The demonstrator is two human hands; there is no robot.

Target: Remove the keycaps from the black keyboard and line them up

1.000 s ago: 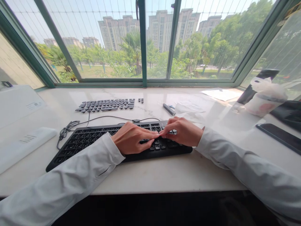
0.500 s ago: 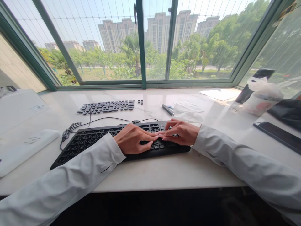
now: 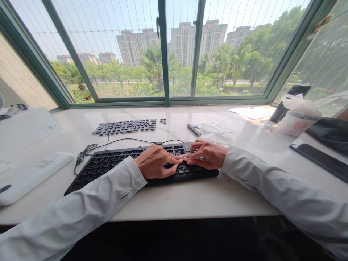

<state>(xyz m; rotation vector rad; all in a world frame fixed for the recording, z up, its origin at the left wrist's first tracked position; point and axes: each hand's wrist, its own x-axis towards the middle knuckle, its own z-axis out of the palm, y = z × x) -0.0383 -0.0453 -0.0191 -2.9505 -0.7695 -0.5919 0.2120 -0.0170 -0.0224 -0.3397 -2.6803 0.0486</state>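
A black keyboard [image 3: 108,165] lies at a slant near the front of the counter. Most of its left and middle part shows bare key sockets, while keycaps [image 3: 185,170] sit on its lower right part. Over that right part, my left hand [image 3: 156,162] is closed, thumb and forefinger drawn together. My right hand [image 3: 208,155] meets it from the other side with bent fingers, and the fingertips of both hands touch just above the keys. Whatever lies between the fingertips is hidden. Loose keycaps [image 3: 125,126] are laid out in rows behind the keyboard.
A cable [image 3: 87,150] coils left of the keyboard. Behind it are a grey pen-like tool [image 3: 194,129] and clear plastic wrapping [image 3: 216,127]. A phone [image 3: 320,159], a bagged cup [image 3: 299,116] and a dark bag [image 3: 331,134] lie right; white devices [image 3: 38,174] stand left. Windows border the back.
The view has shifted slightly. Both hands keep nearly the same place on the keyboard, fingertips still together.
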